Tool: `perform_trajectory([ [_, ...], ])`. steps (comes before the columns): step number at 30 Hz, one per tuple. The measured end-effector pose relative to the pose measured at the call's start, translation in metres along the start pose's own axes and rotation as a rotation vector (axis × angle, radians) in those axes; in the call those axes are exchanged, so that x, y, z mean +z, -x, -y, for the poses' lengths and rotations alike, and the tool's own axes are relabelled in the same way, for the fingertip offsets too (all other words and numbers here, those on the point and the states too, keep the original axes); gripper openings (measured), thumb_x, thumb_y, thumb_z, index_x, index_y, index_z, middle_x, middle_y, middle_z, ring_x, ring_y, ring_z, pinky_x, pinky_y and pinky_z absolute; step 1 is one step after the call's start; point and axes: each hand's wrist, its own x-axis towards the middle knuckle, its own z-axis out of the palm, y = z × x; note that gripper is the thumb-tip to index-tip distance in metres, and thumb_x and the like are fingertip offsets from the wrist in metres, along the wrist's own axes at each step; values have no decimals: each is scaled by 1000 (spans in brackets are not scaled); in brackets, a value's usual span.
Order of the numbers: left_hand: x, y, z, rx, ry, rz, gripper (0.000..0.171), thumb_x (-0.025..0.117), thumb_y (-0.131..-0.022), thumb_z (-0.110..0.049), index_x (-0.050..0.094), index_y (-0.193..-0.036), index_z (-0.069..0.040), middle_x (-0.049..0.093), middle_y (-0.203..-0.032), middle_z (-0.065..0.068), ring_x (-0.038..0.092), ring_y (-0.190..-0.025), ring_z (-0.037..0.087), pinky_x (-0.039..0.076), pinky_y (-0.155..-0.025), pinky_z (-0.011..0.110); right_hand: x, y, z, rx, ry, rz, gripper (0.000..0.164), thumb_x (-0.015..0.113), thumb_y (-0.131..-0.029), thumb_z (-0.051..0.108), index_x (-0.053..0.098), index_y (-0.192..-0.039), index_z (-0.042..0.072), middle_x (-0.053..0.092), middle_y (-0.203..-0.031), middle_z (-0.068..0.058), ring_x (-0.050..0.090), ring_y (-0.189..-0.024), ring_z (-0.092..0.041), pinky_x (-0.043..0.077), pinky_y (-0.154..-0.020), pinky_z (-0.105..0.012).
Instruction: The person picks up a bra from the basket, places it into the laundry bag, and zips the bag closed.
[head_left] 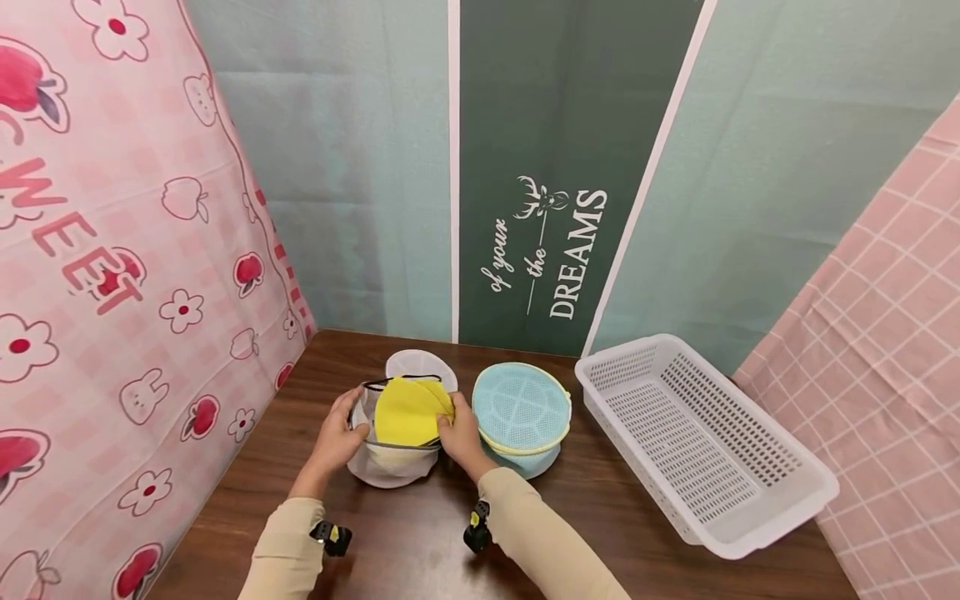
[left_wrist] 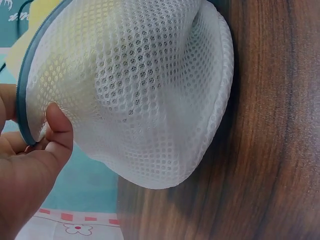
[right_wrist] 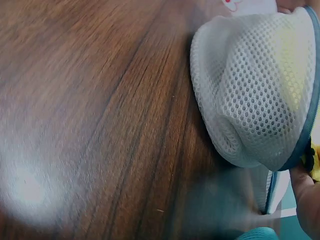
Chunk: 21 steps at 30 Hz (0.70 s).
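A white mesh laundry bag (head_left: pixel 393 465) with a dark zipper edge stands on the table, its round lid (head_left: pixel 422 364) folded back behind it. My left hand (head_left: pixel 341 433) pinches the bag's rim on the left; in the left wrist view, thumb and fingers of the left hand (left_wrist: pixel 37 160) bend over the dark edge. A folded yellow cloth (head_left: pixel 408 411) with dark trim sits in the bag's mouth, and yellow shows through the mesh. My right hand (head_left: pixel 461 433) holds the cloth's right side, close to the rim. In the right wrist view that hand (right_wrist: pixel 307 200) is only partly visible.
A blue round mesh bag (head_left: pixel 521 406) with yellow edging stands just right of my right hand. Further right lies a white perforated plastic basket (head_left: pixel 637 462). The brown wooden table (head_left: pixel 405 542) meets a green curtain (head_left: pixel 360 183) behind and a pink patterned one (head_left: pixel 142 350) at left.
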Motion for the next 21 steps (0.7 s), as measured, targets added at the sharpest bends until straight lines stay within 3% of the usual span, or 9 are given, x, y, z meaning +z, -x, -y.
perform_trajectory([
  [4, 2, 0, 3, -6, -5, -2, 66, 54, -69, 14, 37, -133, 15, 34, -135, 32, 32, -124, 41, 25, -100, 49, -1, -1, 0, -42, 3, -70, 37, 49, -77, -15, 52, -110, 3, 61, -104, -16, 57, -89, -28, 46, -76, -41],
  [8, 4, 0, 3, 1, -15, -11, 66, 54, -69, 14, 38, -133, 14, 34, -134, 32, 33, -124, 42, 26, -99, 49, -2, -4, 5, -71, 82, -66, 41, 44, -74, -17, 58, -108, 2, 62, -99, -16, 58, -86, -30, 47, -73, -41],
  [13, 5, 0, 1, 34, -35, -9, 66, 55, -68, 13, 40, -132, 13, 37, -134, 29, 35, -122, 40, 29, -96, 44, -2, -9, 9, -34, 196, -14, 41, 47, -72, -15, 63, -104, 5, 62, -93, -12, 57, -84, -27, 47, -71, -38],
  [17, 5, 0, -4, 57, -17, 6, 67, 55, -67, 16, 40, -133, 12, 38, -134, 27, 37, -122, 37, 28, -93, 25, -2, -12, 14, -8, 288, 56, 42, 49, -74, -13, 65, -106, 9, 60, -93, -10, 56, -85, -25, 47, -72, -36],
  [21, 3, -1, -9, 74, -9, 33, 67, 54, -69, 16, 40, -134, 10, 38, -136, 25, 36, -124, 35, 24, -88, 10, -2, -15, 25, -8, 372, 180, 45, 53, -74, -11, 65, -111, 12, 55, -92, -9, 54, -79, -23, 46, -67, -33],
])
